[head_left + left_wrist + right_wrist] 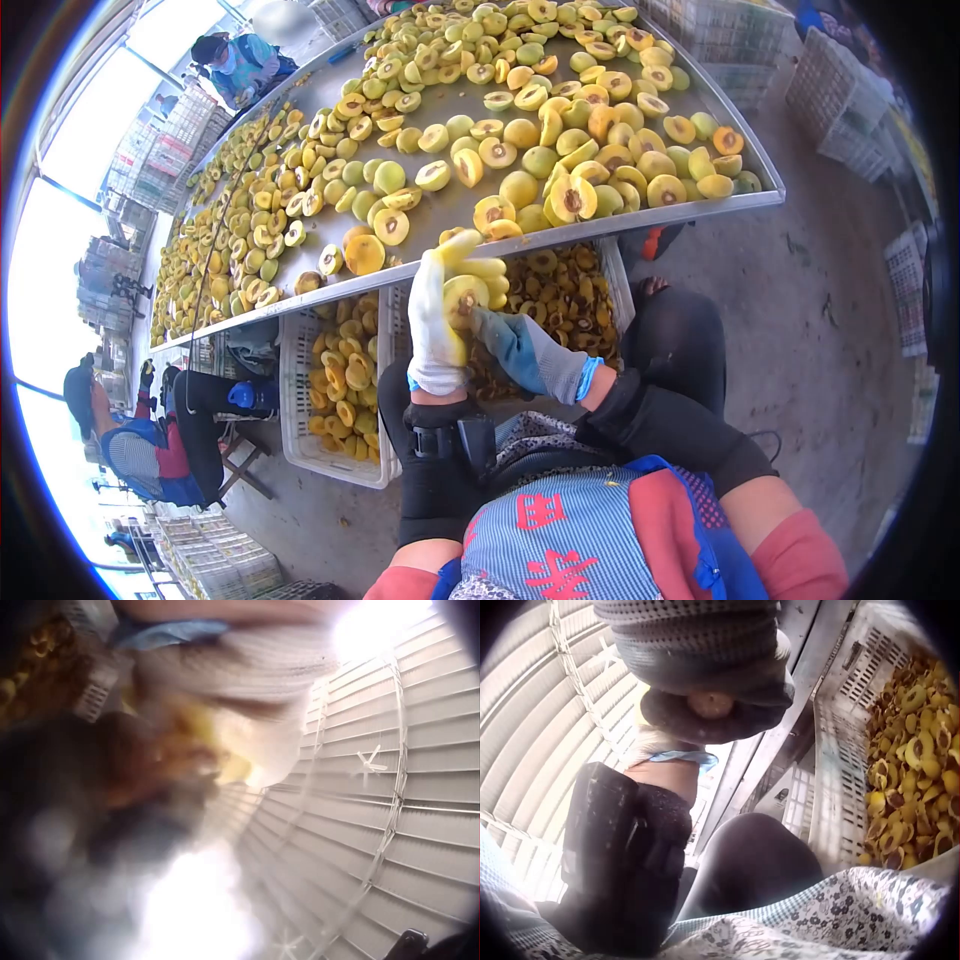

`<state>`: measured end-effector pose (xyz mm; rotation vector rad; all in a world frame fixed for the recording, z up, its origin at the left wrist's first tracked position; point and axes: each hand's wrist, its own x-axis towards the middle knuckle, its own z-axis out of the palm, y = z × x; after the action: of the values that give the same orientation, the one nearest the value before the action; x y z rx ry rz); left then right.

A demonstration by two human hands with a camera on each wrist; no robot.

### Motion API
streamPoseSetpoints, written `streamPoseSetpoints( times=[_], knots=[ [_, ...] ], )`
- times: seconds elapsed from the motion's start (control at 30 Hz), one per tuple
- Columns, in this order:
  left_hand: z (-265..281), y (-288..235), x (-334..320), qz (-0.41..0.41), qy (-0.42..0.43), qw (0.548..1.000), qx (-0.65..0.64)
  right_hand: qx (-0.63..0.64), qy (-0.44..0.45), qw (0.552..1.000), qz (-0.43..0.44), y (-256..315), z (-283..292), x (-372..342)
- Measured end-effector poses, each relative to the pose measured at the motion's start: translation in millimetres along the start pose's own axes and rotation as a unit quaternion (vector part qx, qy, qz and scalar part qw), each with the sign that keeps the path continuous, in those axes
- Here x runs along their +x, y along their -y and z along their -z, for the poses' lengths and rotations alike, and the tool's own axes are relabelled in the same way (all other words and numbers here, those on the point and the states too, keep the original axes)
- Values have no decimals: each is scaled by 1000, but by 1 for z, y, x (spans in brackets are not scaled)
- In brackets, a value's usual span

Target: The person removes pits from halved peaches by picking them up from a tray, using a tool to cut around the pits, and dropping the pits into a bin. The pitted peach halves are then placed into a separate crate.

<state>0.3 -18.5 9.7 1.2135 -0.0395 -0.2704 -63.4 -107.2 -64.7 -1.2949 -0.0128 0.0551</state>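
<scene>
The left hand (438, 315), in a white and yellow glove, holds a halved yellow fruit (465, 301) just below the table's front edge. At that fruit are the fingertips of the right hand (540, 358), in a blue-grey glove. In the right wrist view the curled fingers of the right hand (705, 667) surround a small round brown thing (711, 704), perhaps a handle end; the rest is hidden. Blur covers much of the left wrist view, where the left hand's pale glove (259, 742) shows near the middle.
Many halved fruits (390, 226) lie on the metal table (450, 205). Below it stand a white crate (296, 400) of yellow halves and another crate (840, 780) of darker pieces. People (240, 68) sit at the left, with stacked crates (165, 150) behind.
</scene>
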Motion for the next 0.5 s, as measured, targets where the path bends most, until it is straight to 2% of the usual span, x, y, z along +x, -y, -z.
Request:
streamPoseSetpoints(
  times=[0.03,0.07,0.13,0.23,0.3,0.37,0.4,0.47,0.5],
  knots=[
    [-8,3,-4,-25,-36,998,-45,30,9,1000,2,6,-1,-1],
    [-16,9,-5,-75,-75,992,-64,35,28,997,-63,19,0,-3],
    [0,18,0,-70,-55,996,3,47,65,978,-192,49,5,-10],
    [10,10,0,-19,6,998,54,-91,78,989,-85,39,9,-6],
    [16,5,5,18,64,992,111,-87,90,967,-221,58,17,-11],
    [15,8,9,16,57,993,100,-80,85,935,-334,70,17,-10],
    [10,7,8,17,42,996,73,23,120,934,-337,63,18,-10],
    [5,15,8,15,7,1000,-21,225,184,899,-328,47,22,-12],
    [6,16,8,20,12,1000,-15,197,174,909,-322,48,22,-12]
  ],
)
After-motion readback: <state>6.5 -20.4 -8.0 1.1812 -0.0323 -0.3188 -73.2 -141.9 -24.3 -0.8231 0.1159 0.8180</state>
